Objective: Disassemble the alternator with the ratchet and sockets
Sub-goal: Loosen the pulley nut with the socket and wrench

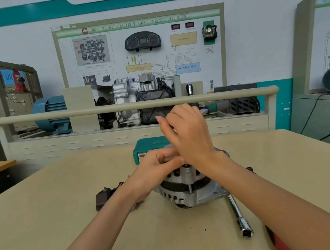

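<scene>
Alternator (187, 186) upright at the middle of a beige tabletop (47, 220), pulley end down, ribbed silver housing with a black band round its waist. Left hand (156, 167) laid against the upper left of the housing, fingers stretched out toward the right and touching at the top of the unit; nothing visibly pinched, though the fingertips (177, 160) disappear behind the other hand. Right hand (187, 130) raised over the alternator's top, back of the hand toward the camera, fingers bent loosely; cannot tell whether anything is held inside it. Just right of the alternator, lying flat on the table, a chrome extension bar with a socket (241, 219) at its near end, hex opening facing the viewer, untouched by either hand. Behind the alternator, a teal tool case (150, 147), mostly hidden by the hands. To the left, close beside the left wrist, a dark brown removed part (102, 197) on the tabletop. Small dark specks near the socket. Beyond the table, a cream rail and a transmission training board (141, 51) with an instrument cluster mounted on it
</scene>
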Demonstrator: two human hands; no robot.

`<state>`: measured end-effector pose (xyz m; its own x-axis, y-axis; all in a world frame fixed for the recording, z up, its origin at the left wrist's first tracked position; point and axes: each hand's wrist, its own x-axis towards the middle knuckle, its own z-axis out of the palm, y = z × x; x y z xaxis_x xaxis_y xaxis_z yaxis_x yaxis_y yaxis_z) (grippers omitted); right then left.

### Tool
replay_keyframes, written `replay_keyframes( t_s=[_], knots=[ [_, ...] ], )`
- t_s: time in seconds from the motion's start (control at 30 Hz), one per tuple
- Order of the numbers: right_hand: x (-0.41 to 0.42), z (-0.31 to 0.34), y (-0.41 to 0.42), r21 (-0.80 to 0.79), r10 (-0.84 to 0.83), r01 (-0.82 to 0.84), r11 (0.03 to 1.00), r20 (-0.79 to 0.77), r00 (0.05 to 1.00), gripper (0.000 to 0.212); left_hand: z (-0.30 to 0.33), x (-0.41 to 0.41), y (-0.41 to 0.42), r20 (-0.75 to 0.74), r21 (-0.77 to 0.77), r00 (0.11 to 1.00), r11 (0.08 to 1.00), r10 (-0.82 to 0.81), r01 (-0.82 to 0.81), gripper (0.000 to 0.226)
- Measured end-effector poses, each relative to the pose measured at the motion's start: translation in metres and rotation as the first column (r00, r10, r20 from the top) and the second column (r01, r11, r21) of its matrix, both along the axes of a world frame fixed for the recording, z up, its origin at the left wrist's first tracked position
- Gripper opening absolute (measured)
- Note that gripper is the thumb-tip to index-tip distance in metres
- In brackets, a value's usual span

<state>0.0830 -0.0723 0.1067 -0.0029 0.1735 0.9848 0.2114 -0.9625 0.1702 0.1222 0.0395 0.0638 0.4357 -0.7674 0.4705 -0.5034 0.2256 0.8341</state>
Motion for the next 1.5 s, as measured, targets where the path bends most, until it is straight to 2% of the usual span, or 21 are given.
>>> replay_keyframes(
  t_s=[0.1, 0.23, 0.33, 0.4, 0.47, 0.57, 0.63, 0.67, 0.7, 0.73, 0.77, 0.8, 0.83, 0.87, 0.9, 0.93, 1.0, 1.13, 1.23, 1.33, 1.5],
  knots=[
    [-0.002, 0.001, 0.001, -0.010, -0.052, 0.052, 0.999, 0.009, 0.999, 0.034, 0.002, 0.001, -0.003, -0.030, -0.006, 0.999, 1.000, 0.025, -0.025, 0.021],
    [-0.007, -0.002, 0.001, -0.006, -0.234, 0.234, 0.972, -0.013, 0.972, 0.027, -0.001, 0.006, -0.009, -0.001, -0.028, 0.985, 0.985, 0.172, -0.172, 0.012],
    [-0.009, -0.004, 0.004, 0.034, -0.284, 0.285, 0.958, -0.041, 0.958, 0.026, -0.003, 0.007, -0.008, 0.008, -0.016, 0.985, 0.985, 0.172, -0.172, 0.011],
    [-0.008, -0.003, 0.006, 0.085, -0.179, 0.188, 0.979, -0.103, 0.979, 0.030, -0.003, 0.006, -0.004, -0.006, -0.012, 0.992, 0.992, 0.129, -0.129, 0.014],
    [-0.008, 0.000, 0.006, 0.214, 0.085, -0.040, 0.976, -0.206, 0.975, 0.035, -0.004, 0.004, 0.000, -0.016, -0.008, 0.998, 0.998, 0.058, -0.058, 0.017],
    [-0.008, 0.005, 0.006, 0.427, 0.443, -0.311, 0.849, -0.257, 0.859, 0.046, -0.003, 0.001, 0.000, -0.010, 0.021, 1.000, 1.000, 0.012, -0.012, 0.021],
    [-0.012, 0.007, 0.004, 0.475, 0.517, -0.359, 0.804, -0.260, 0.816, 0.045, -0.001, 0.000, -0.002, -0.028, 0.027, 1.000, 1.000, 0.011, -0.010, 0.022],
    [-0.015, 0.007, 0.005, 0.444, 0.497, -0.350, 0.825, -0.275, 0.823, 0.043, -0.001, 0.001, -0.002, -0.041, 0.021, 0.999, 1.000, 0.012, -0.011, 0.023],
    [-0.017, 0.008, 0.006, 0.351, 0.403, -0.288, 0.891, -0.320, 0.857, 0.040, -0.002, 0.002, -0.003, -0.050, 0.012, 0.999, 1.000, 0.019, -0.018, 0.021],
    [-0.017, 0.007, 0.006, 0.203, 0.202, -0.134, 0.970, -0.365, 0.909, 0.033, -0.003, 0.004, -0.003, -0.056, 0.002, 0.998, 0.999, 0.033, -0.033, 0.016],
    [-0.016, 0.006, 0.008, 0.029, -0.082, 0.100, 0.995, -0.374, 0.924, 0.023, -0.004, 0.005, -0.004, -0.060, -0.012, 0.997, 0.999, 0.052, -0.052, 0.017],
    [-0.017, 0.006, 0.014, -0.106, -0.341, 0.325, 0.940, -0.369, 0.865, 0.012, -0.005, 0.007, -0.004, -0.061, -0.025, 0.996, 0.997, 0.071, -0.073, 0.024],
    [-0.018, 0.007, 0.020, -0.162, -0.489, 0.466, 0.870, -0.402, 0.774, 0.008, -0.006, 0.008, -0.004, -0.063, -0.034, 0.994, 0.995, 0.087, -0.089, 0.029],
    [-0.019, 0.010, 0.023, -0.164, -0.534, 0.520, 0.838, -0.439, 0.723, 0.013, -0.006, 0.008, -0.004, -0.068, -0.037, 0.993, 0.995, 0.093, -0.095, 0.029],
    [-0.020, 0.013, 0.023, -0.176, -0.531, 0.513, 0.840, -0.455, 0.714, 0.016, -0.006, 0.008, -0.004, -0.080, -0.041, 0.993, 0.995, 0.084, -0.087, 0.023],
    [-0.023, 0.015, 0.022, -0.205, -0.511, 0.473, 0.857, -0.451, 0.732, 0.018, -0.006, 0.007, -0.003, -0.096, -0.050, 0.993, 0.996, 0.064, -0.069, 0.016],
    [-0.029, 0.017, 0.017, -0.241, -0.455, 0.386, 0.890, -0.455, 0.765, 0.020, -0.007, 0.006, -0.002, -0.125, -0.086, 0.992, 0.996, 0.023, -0.034, 0.019],
    [-0.038, 0.006, 0.010, -0.066, -0.527, 0.575, 0.816, -0.494, 0.691, 0.039, -0.009, 0.009, -0.002, -0.156, -0.123, 0.988, 0.992, 0.005, -0.024, 0.027],
    [-0.034, 0.003, 0.013, 0.018, -0.417, 0.504, 0.863, -0.539, 0.732, 0.036, -0.010, 0.010, -0.002, -0.159, -0.112, 0.987, 0.993, 0.030, -0.048, 0.028],
    [-0.025, 0.010, 0.007, 0.107, -0.184, 0.301, 0.948, -0.586, 0.789, 0.026, -0.007, 0.011, 0.002, -0.133, -0.059, 0.991, 0.998, 0.004, -0.012, 0.025],
    [-0.017, 0.020, -0.005, 0.308, 0.214, 0.002, 0.951, -0.665, 0.716, 0.031, -0.004, 0.015, 0.005, -0.078, 0.068, 0.997, 0.998, -0.003, 0.009, 0.024]
  ],
)
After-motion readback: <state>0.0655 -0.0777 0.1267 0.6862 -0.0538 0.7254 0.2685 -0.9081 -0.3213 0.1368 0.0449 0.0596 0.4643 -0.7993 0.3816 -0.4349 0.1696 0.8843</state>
